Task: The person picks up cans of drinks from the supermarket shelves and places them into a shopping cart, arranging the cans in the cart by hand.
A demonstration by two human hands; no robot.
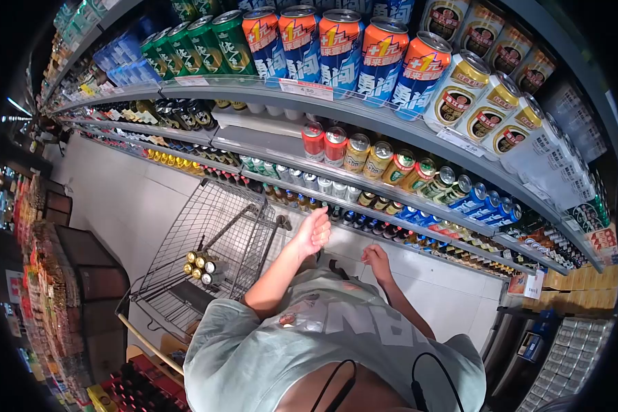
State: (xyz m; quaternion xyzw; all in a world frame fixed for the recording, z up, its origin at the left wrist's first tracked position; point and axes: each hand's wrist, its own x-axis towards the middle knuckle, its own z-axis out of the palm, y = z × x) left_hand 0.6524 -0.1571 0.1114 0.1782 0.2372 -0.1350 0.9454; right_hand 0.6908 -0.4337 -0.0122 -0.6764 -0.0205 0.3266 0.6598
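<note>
My left hand [314, 232] is held in front of my body, its fingers curled into a fist with nothing showing in it. To its right and a little lower, my right hand [375, 259] has its fingers loosely curled in, and I see nothing in them. Neither hand touches the shelves. Ahead of them, red cans [324, 144] and gold cans [367, 158] stand on a middle shelf, with bare shelf to their left. A wire shopping cart [185, 226] stands left of my left arm. Several gold-topped and silver-topped cans [200, 266] stand grouped inside it.
Large orange-and-blue cans [340, 51], green cans [202, 44] and white-gold cans [463, 96] line the upper shelf [254, 89]. Packaged goods [44, 288] are stacked at the left. Cartons [577, 292] and shrink-wrapped cans [570, 357] stand at the right. Light floor tiles [432, 275] run along the shelving.
</note>
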